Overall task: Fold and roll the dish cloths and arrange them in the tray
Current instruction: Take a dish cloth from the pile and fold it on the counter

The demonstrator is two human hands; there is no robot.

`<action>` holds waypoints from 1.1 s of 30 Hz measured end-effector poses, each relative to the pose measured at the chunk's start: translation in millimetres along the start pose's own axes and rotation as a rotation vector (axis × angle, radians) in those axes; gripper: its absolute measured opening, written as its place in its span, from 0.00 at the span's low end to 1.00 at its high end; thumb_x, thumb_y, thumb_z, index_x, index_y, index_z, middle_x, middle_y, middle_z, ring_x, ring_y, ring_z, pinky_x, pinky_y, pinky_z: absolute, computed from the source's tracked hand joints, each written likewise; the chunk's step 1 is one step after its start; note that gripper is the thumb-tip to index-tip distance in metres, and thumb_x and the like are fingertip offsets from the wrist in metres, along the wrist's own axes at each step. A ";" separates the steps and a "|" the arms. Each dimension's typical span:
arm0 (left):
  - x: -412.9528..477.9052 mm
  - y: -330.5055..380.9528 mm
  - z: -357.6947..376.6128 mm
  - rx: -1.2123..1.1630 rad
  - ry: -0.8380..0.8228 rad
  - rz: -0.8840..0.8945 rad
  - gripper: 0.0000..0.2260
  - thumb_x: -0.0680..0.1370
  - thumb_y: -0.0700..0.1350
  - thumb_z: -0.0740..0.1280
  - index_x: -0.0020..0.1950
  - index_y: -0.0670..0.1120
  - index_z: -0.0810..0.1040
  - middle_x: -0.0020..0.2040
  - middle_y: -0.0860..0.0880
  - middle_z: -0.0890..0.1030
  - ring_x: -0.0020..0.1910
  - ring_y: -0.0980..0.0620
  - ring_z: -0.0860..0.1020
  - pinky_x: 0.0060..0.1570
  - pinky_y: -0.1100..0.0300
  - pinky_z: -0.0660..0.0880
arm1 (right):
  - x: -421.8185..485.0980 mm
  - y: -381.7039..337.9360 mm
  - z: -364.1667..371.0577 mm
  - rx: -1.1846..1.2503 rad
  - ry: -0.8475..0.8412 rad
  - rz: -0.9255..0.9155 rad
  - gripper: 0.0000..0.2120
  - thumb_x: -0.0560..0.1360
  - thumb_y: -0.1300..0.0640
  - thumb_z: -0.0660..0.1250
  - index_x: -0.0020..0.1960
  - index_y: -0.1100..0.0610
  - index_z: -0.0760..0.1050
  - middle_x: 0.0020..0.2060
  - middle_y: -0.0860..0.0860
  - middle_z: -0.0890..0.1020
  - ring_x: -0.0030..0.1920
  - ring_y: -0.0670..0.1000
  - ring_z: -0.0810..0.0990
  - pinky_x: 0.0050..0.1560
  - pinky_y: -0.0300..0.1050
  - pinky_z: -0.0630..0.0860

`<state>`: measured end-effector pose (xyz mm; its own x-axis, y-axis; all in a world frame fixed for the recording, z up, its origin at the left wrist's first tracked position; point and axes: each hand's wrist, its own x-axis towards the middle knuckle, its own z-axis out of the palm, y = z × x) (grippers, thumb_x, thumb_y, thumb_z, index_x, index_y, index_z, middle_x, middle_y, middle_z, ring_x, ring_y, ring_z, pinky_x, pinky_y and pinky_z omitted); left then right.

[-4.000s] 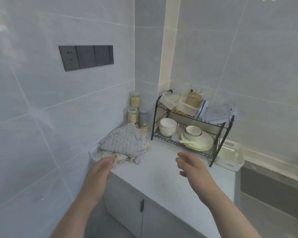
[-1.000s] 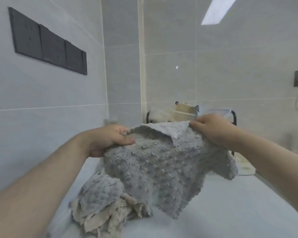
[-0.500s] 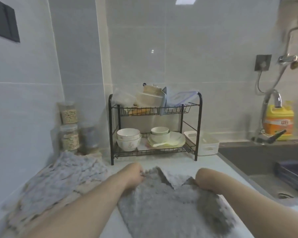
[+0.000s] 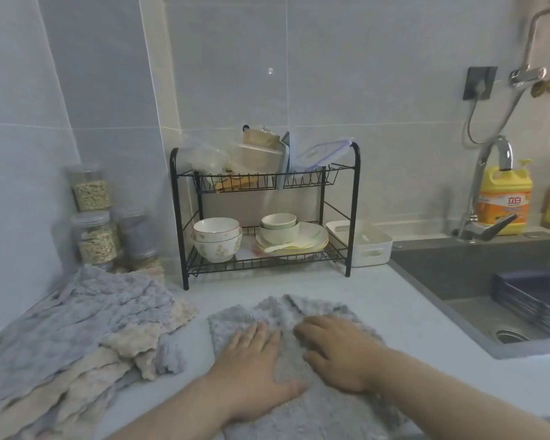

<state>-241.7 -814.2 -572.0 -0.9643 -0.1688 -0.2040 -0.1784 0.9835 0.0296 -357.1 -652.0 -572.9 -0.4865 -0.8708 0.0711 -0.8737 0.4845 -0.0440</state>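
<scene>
A grey nubbly dish cloth (image 4: 302,312) lies spread on the counter in front of me, its far edge partly folded over. My left hand (image 4: 256,366) presses flat on it with straight fingers. My right hand (image 4: 337,350) rests beside it on the same cloth, fingers slightly bent. To the left a heap of grey and beige dish cloths (image 4: 86,331) lies in the counter's corner. A white plastic tray (image 4: 359,241) with cut-out handles stands right of the dish rack, near the sink.
A black two-tier dish rack (image 4: 264,214) with bowls and plates stands at the back wall. Stacked jars (image 4: 92,217) fill the left corner. The grey sink (image 4: 489,281) with tap and a yellow detergent bottle (image 4: 504,198) lies to the right.
The grey cloth, held up a second ago, now lies on the counter. Both hands have let go of its edge and moved onto its middle, flat on top.
</scene>
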 end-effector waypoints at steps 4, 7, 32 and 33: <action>13.4 -15.5 -1.5 0.056 -0.002 0.073 0.44 0.72 0.75 0.47 0.78 0.51 0.37 0.78 0.48 0.37 0.77 0.49 0.36 0.75 0.49 0.38 | 12.8 29.3 1.1 -0.028 -0.072 0.308 0.30 0.76 0.33 0.47 0.75 0.44 0.54 0.77 0.51 0.54 0.75 0.57 0.56 0.72 0.57 0.55; 28.8 -28.1 -2.5 0.053 0.032 0.098 0.45 0.70 0.76 0.47 0.78 0.52 0.37 0.78 0.48 0.37 0.77 0.50 0.37 0.75 0.49 0.37 | 17.0 39.8 5.5 0.031 -0.120 0.466 0.35 0.74 0.30 0.44 0.77 0.43 0.49 0.78 0.53 0.48 0.77 0.58 0.49 0.74 0.57 0.49; 115.6 -83.5 -58.7 -0.123 0.502 -0.086 0.09 0.72 0.37 0.64 0.49 0.48 0.76 0.49 0.51 0.72 0.48 0.49 0.73 0.45 0.54 0.74 | 82.6 82.2 -25.7 0.141 0.393 0.462 0.06 0.74 0.62 0.58 0.45 0.56 0.74 0.43 0.52 0.71 0.50 0.58 0.73 0.48 0.48 0.72; 106.6 -83.4 -62.6 -0.153 0.534 -0.064 0.08 0.72 0.37 0.64 0.48 0.48 0.75 0.48 0.51 0.72 0.47 0.49 0.73 0.43 0.55 0.73 | 75.1 80.0 -31.2 0.136 0.419 0.432 0.07 0.73 0.63 0.58 0.44 0.56 0.73 0.42 0.51 0.69 0.49 0.58 0.73 0.46 0.47 0.70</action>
<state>-341.9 -918.2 -535.0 -0.9088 -0.2762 0.3128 -0.2276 0.9563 0.1833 -463.6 -676.1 -540.0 -0.7805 -0.4779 0.4029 -0.6024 0.7472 -0.2808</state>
